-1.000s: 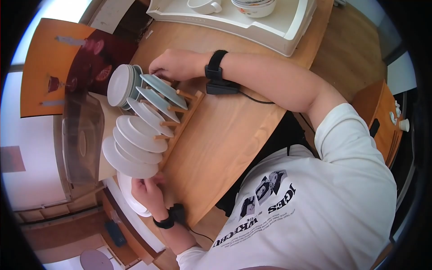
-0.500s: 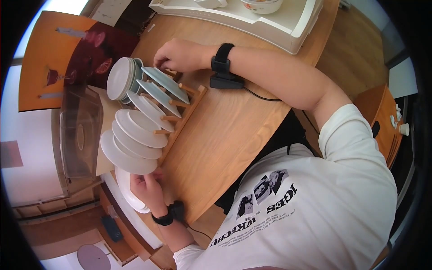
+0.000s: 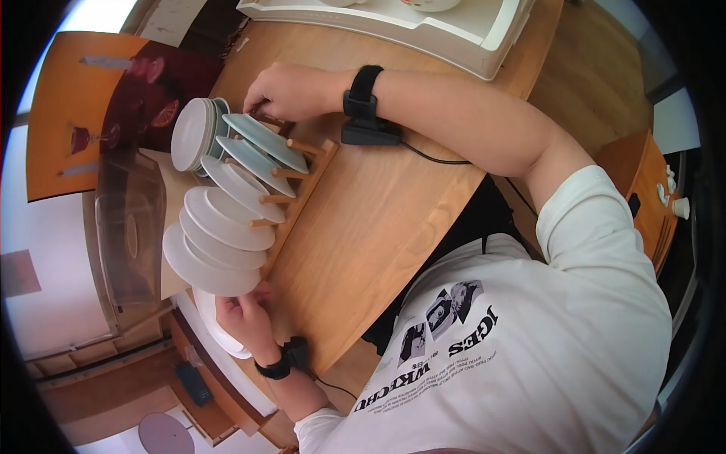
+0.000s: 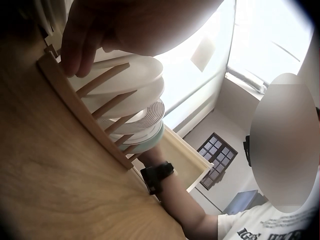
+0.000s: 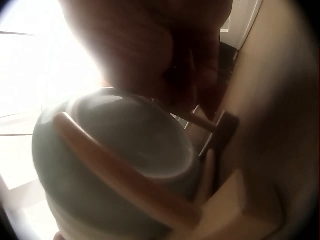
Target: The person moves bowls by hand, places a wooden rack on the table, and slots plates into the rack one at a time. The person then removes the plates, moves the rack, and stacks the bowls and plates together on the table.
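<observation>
A wooden dish rack [image 3: 302,204] stands on the table, holding several white plates [image 3: 219,257] and pale green plates [image 3: 265,142] tilted between its pegs. At the rack's lower end in the head view, my left hand [image 3: 246,318] grips the frame; the left wrist view shows its fingers [image 4: 80,55] at the rack's end, beside the plates. My right hand [image 3: 295,92] is at the opposite end, next to the green plates, fingers curled down around the end of the rack. In the right wrist view a green plate [image 5: 135,135] partly hides the rack.
Behind the rack's right end stand stacked round dishes [image 3: 193,136]. A white tray [image 3: 454,47] with a cup and bowl lies farther right. More white plates [image 3: 215,325] sit by my left hand. A transparent brown-tinted cover [image 3: 130,227] is beyond the rack.
</observation>
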{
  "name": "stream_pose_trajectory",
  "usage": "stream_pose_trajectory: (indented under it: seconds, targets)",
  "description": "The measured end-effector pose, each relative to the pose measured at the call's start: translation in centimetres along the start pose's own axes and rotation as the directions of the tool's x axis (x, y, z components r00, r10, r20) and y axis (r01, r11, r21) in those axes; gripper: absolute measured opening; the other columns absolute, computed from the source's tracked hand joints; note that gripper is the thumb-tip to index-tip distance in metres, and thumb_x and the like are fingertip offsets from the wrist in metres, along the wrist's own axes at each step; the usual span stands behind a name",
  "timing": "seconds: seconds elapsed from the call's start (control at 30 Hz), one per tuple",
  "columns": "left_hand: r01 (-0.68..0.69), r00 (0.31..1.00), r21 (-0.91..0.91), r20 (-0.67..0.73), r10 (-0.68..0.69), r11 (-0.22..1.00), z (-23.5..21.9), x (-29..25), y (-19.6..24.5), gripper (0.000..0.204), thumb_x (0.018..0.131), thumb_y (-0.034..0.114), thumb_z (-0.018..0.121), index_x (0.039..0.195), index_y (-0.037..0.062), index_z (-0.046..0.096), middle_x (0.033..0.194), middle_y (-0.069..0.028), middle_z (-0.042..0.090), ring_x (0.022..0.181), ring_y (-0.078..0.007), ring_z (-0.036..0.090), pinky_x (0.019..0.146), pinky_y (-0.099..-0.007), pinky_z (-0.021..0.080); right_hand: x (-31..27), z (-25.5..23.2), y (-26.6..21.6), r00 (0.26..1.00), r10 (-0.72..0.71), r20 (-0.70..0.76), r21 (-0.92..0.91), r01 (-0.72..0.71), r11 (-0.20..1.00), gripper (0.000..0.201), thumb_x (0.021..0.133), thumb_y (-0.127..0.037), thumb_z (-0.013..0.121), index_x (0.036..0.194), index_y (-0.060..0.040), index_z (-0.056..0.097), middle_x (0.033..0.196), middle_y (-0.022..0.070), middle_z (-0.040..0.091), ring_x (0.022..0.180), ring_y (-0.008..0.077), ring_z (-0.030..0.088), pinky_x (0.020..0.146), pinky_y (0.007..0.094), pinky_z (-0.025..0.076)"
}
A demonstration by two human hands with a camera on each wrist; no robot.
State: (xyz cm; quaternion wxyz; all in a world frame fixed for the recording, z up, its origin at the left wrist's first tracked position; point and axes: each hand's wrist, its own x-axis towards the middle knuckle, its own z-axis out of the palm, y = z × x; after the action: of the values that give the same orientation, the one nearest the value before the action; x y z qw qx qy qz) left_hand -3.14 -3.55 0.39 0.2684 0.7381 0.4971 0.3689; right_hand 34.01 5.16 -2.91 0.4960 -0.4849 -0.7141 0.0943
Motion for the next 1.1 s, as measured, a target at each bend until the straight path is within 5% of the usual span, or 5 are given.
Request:
stream_pose_trajectory:
  seconds: [0.33, 0.63, 0.83, 0.97, 1.1]
  targets:
    - [-0.009, 1.000, -0.004, 0.001, 0.009, 1.000, 0.1, -0.1, -0.2, 0.014, 0.106, 0.006, 0.055, 0.099, -0.0048, 0.059, 0.074, -0.0130, 0.068, 0.061, -0.0185, 0.070, 0.053, -0.0282, 0.058, 0.0, 0.3, 0.3, 0.975, 0.167, -0.146, 0.156, -0.144, 0.977, 0.032, 0.088, -0.002, 0.057, 0.112, -0.0029, 0.078, 0.098, 0.0142, 0.078, 0.086, 0.0248, 0.074, 0.078, 0.0369, 0.057]
    - [-0.021, 1.000, 0.002, 0.004, 0.021, 1.000, 0.1, -0.1, -0.2, 0.015, 0.107, 0.006, 0.054, 0.099, -0.0050, 0.060, 0.075, -0.0125, 0.068, 0.061, -0.0183, 0.070, 0.053, -0.0285, 0.057, -0.2, -1.2, -1.1, 0.975, 0.189, 0.121, 0.292, -0.216, 0.931, 0.034, 0.081, -0.001, 0.056, 0.107, -0.0011, 0.079, 0.087, 0.0107, 0.078, 0.077, 0.0202, 0.072, 0.074, 0.0339, 0.057]
    - [-0.025, 1.000, 0.019, -0.016, 0.025, 1.000, 0.5, -0.1, 0.2, 0.014, 0.105, 0.005, 0.054, 0.102, -0.0048, 0.063, 0.070, -0.0112, 0.071, 0.059, -0.0160, 0.068, 0.054, -0.0259, 0.052, 0.4, -1.2, 0.5, 0.989, 0.101, -0.109, 0.056, -0.095, 0.994, 0.022, 0.078, -0.007, 0.060, 0.091, 0.0022, 0.075, 0.076, 0.0094, 0.075, 0.066, 0.0173, 0.068, 0.064, 0.0331, 0.055]
    - [-0.021, 1.000, -0.002, -0.020, 0.021, 1.000, 0.6, -0.3, 0.3, 0.014, 0.105, 0.005, 0.054, 0.101, -0.0053, 0.063, 0.070, -0.0115, 0.071, 0.059, -0.0165, 0.068, 0.054, -0.0259, 0.053, 0.6, -5.3, -1.4, 0.825, 0.201, 0.528, 0.179, -0.339, 0.923, 0.015, 0.074, -0.010, 0.066, 0.083, -0.0002, 0.072, 0.069, 0.0060, 0.072, 0.054, 0.0128, 0.058, 0.054, 0.0306, 0.045]
    - [-0.018, 1.000, -0.021, -0.018, 0.018, 1.000, 0.5, -0.3, 0.3, 0.014, 0.105, 0.005, 0.054, 0.101, -0.0056, 0.063, 0.071, -0.0117, 0.070, 0.059, -0.0167, 0.068, 0.054, -0.0261, 0.053, -0.2, -6.0, -3.3, 0.680, 0.146, 0.719, 0.110, -0.319, 0.941, 0.014, 0.070, -0.013, 0.072, 0.078, -0.0012, 0.071, 0.066, 0.0047, 0.070, 0.049, 0.0105, 0.053, 0.050, 0.0292, 0.039]
